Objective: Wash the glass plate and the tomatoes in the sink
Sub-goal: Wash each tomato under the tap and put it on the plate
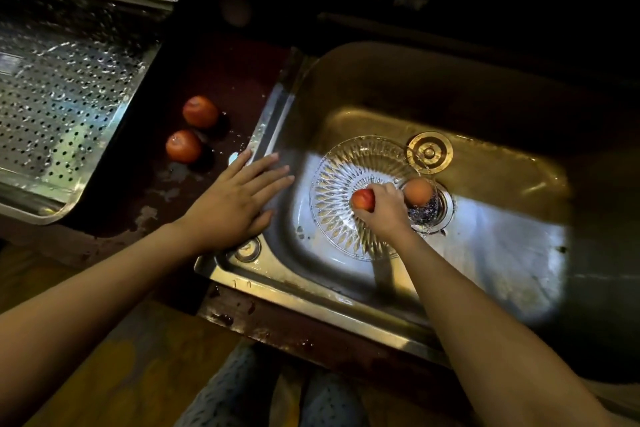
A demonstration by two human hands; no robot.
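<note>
A dim kitchen seen from above. A steel sink (381, 87) fills the centre and right of the frame. The cut glass plate (346, 163) lies flat on the sink floor; it is round, so it has no long axis.

The right hand (384, 210) reaches in from the lower right. Its fingers are curled round a red tomato (363, 199) held over the plate's middle. A paler tomato (418, 191) sits on the drain, just right of that hand.

The left hand (237, 201) rests flat on the sink's left rim with straight, spread fingers, holding nothing. Up and left of it, on the wet dark counter (235, 80), lie an upper counter tomato (200, 111) and a lower counter tomato (183, 146). Both are near the left hand and well apart from the right, so the left hand is probably the one to fetch them.

A perforated tray (69, 97) sits at upper left.
</note>
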